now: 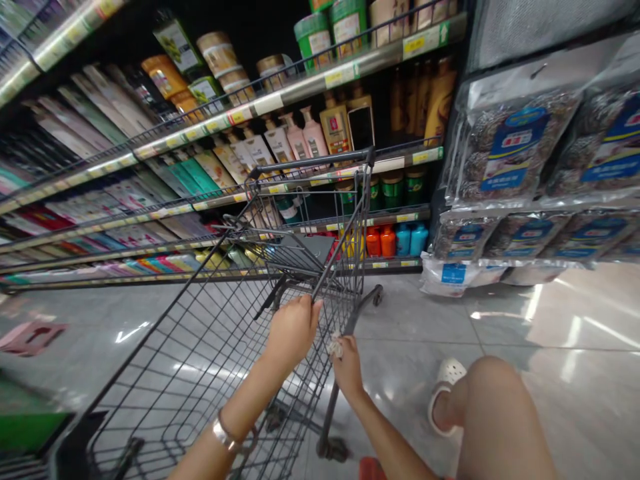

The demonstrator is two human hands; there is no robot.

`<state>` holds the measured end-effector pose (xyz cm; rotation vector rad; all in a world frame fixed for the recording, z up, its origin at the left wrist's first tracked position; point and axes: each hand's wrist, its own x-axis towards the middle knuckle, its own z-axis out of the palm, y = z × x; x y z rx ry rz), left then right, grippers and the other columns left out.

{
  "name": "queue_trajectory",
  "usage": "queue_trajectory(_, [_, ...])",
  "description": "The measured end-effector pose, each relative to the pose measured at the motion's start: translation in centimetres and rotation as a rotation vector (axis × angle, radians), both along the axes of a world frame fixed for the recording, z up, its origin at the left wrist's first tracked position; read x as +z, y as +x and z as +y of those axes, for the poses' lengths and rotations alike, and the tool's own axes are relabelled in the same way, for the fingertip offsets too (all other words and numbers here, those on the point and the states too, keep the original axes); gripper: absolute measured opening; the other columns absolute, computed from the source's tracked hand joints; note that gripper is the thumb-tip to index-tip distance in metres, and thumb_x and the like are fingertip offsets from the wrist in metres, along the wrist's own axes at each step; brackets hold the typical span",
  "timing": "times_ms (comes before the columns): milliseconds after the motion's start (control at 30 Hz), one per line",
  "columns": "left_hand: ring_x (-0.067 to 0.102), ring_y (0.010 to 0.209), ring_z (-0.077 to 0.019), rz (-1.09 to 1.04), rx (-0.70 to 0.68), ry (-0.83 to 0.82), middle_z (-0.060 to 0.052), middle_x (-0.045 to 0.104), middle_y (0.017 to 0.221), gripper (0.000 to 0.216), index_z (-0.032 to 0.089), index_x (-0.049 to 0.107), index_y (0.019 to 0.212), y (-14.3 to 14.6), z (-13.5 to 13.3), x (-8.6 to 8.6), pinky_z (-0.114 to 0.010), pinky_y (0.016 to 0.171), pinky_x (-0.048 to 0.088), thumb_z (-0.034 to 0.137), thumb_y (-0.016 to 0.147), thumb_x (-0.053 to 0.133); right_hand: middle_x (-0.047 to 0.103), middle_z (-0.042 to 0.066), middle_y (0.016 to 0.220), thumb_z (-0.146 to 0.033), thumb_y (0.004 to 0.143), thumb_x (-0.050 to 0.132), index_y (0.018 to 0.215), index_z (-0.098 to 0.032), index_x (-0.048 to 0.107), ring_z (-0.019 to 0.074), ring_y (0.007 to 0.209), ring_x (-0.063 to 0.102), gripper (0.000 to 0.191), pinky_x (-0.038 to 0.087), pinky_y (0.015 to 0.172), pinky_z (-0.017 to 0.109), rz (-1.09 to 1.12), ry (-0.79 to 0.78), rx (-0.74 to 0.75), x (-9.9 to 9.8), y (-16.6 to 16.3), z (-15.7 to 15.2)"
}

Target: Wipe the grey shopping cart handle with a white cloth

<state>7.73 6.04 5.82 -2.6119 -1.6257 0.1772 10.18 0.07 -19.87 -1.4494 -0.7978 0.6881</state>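
A wire shopping cart (190, 347) stands in front of me, its grey child-seat flap (305, 252) near the handle end. My left hand (293, 330) is closed around the cart's upper side rail, a silver bracelet on its wrist. Lower and to the right, my right hand (349, 365) is closed on a crumpled, whitish cloth (335, 346) beside the cart's lower frame tube (356, 317). Whether the cloth touches the tube, I cannot tell. The basket part in view holds nothing that I can make out.
Shelves of bottles and jars (345, 27) run along the far side. Bagged steel-wool scourers (517, 150) hang at the right. A pink stool (33, 338) is on the tiled floor (420, 327) at left. My knee and a white clog (447, 387) are at lower right.
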Motion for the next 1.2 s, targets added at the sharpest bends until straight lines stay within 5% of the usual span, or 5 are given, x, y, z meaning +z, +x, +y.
queue_trajectory(300, [0.065, 0.075, -0.0202, -0.053, 0.033, -0.092, -0.007, 0.067, 0.078, 0.026, 0.017, 0.051, 0.084, -0.3, 0.1, -0.2, -0.027, 0.061, 0.038, 0.027, 0.095, 0.031, 0.058, 0.005, 0.082, -0.011, 0.067, 0.051, 0.081, -0.017, 0.061, 0.0211, 0.08, 0.058, 0.018, 0.046, 0.077, 0.032, 0.141, -0.08, -0.16, -0.7, 1.2, 1.5])
queue_trajectory(533, [0.065, 0.075, -0.0219, -0.001, 0.038, -0.062, -0.008, 0.068, 0.077, 0.03, 0.017, 0.053, 0.083, -0.4, 0.2, 0.0, -0.029, 0.061, 0.037, 0.03, 0.096, 0.028, 0.062, 0.005, 0.083, -0.017, 0.062, 0.059, 0.076, -0.018, 0.065, 0.0204, 0.083, 0.058, 0.015, 0.046, 0.08, 0.031, 0.311, -0.052, -0.146, 1.1, 0.7, 3.0])
queue_trajectory(733, [0.065, 0.075, -0.021, 0.055, 0.048, -0.047, -0.007, 0.068, 0.075, 0.032, 0.018, 0.053, 0.081, -0.5, 0.0, 0.2, -0.028, 0.06, 0.035, 0.032, 0.096, 0.029, 0.06, -0.001, 0.057, -0.028, 0.06, 0.059, 0.07, -0.016, 0.063, 0.0135, 0.052, 0.053, 0.016, 0.042, 0.05, 0.023, 0.568, -0.058, -0.099, 3.0, 1.5, 4.4])
queue_trajectory(933, [0.065, 0.075, -0.02, 0.036, 0.054, -0.039, -0.006, 0.068, 0.074, 0.032, 0.018, 0.054, 0.081, -0.6, 0.0, 0.3, -0.027, 0.059, 0.033, 0.033, 0.096, 0.029, 0.055, -0.004, 0.048, -0.025, 0.054, 0.062, 0.063, -0.016, 0.06, 0.0098, 0.042, 0.047, 0.013, 0.036, 0.042, 0.02, 0.769, -0.013, -0.08, 5.5, 2.9, 5.6])
queue_trajectory(1200, [0.064, 0.07, -0.0189, 0.003, 0.054, -0.031, -0.005, 0.066, 0.068, 0.033, 0.018, 0.054, 0.079, -0.6, -0.1, 0.5, -0.027, 0.057, 0.032, 0.033, 0.095, 0.029, 0.064, 0.004, 0.056, -0.025, 0.052, 0.064, 0.061, -0.013, 0.061, 0.0165, 0.051, 0.06, 0.016, 0.048, 0.05, 0.027, 0.908, 0.041, -0.061, 6.3, 4.4, 6.2])
